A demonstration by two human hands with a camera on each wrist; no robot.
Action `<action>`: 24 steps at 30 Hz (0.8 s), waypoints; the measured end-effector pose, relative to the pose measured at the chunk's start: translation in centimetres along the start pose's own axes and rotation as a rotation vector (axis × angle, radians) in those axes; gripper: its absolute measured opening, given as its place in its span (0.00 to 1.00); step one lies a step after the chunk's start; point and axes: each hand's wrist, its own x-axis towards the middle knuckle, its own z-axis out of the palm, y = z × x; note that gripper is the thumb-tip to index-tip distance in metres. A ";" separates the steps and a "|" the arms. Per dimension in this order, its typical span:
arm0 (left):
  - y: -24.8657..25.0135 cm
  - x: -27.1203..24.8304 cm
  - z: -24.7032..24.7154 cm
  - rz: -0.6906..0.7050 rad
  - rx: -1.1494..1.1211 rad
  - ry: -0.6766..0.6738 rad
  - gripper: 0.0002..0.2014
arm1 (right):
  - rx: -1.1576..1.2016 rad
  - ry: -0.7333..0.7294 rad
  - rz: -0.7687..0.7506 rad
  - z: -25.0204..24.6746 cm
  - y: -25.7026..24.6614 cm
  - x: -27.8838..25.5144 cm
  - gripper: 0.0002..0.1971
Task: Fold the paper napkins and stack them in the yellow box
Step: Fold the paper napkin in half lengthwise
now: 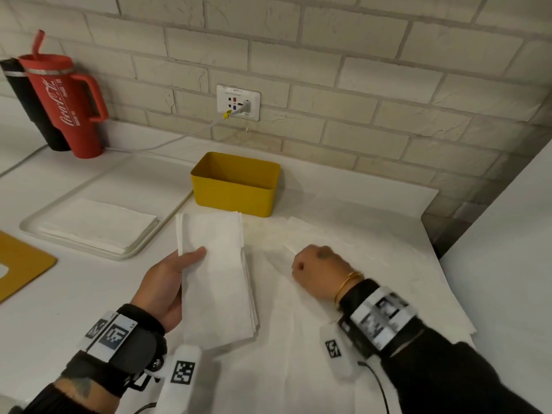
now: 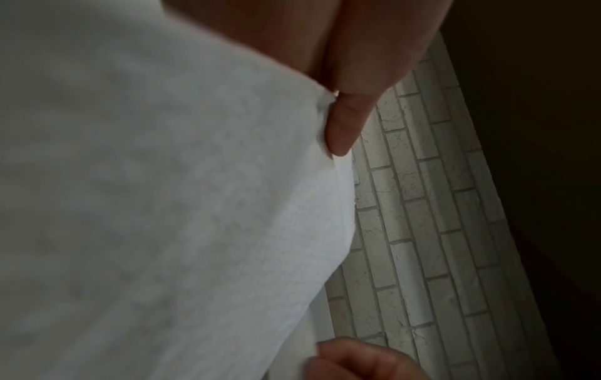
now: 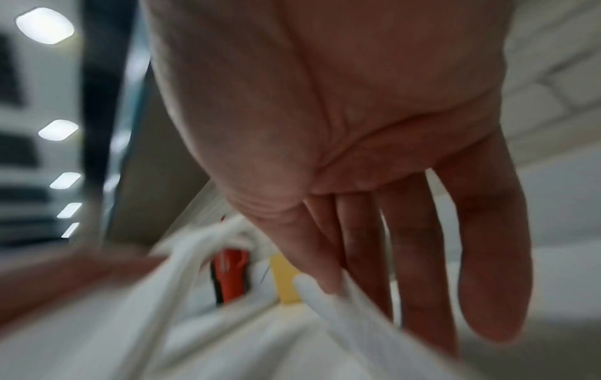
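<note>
My left hand [image 1: 191, 261] holds a long folded white napkin [image 1: 218, 279] just above the counter, thumb on top and fingers underneath. In the left wrist view the thumb [image 2: 344, 128] presses on that napkin [image 2: 162, 205]. My right hand [image 1: 316, 268] is to its right, knuckles up and fingers pointing down onto a pile of unfolded napkins [image 1: 343, 240]. The blurred right wrist view shows the right hand [image 3: 328, 282] with thumb and fingers pinching a raised paper edge [image 3: 357, 308]. The yellow box [image 1: 236, 186] stands open behind the folded napkin and looks empty.
A white tray [image 1: 33, 231] with a stack of napkins [image 1: 98, 225] lies at the left. A red tumbler [image 1: 71, 106] and a black one stand at the back left. A cable runs from the wall socket [image 1: 239, 103]. A yellow board [image 1: 21, 264] lies at the left edge.
</note>
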 end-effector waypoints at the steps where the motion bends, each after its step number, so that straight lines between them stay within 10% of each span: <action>1: 0.0 0.0 -0.1 0.001 -0.001 0.005 0.10 | 0.135 0.023 -0.008 -1.2 0.7 0.4 0.11; 8: -0.2 -0.3 -0.7 0.003 -0.005 0.023 0.10 | 0.566 0.128 0.140 -6.6 6.6 0.7 0.15; 13: -0.3 -0.3 -0.5 0.008 -0.011 0.013 0.11 | 0.286 -0.053 0.159 -5.9 8.8 0.4 0.37; 18: -0.5 -0.2 0.6 0.021 -0.006 -0.014 0.09 | 0.181 0.249 0.161 -4.8 8.7 0.2 0.25; 24: -1.0 0.2 2.3 0.006 0.001 -0.042 0.09 | -0.116 -0.036 0.066 -1.3 3.9 0.2 0.28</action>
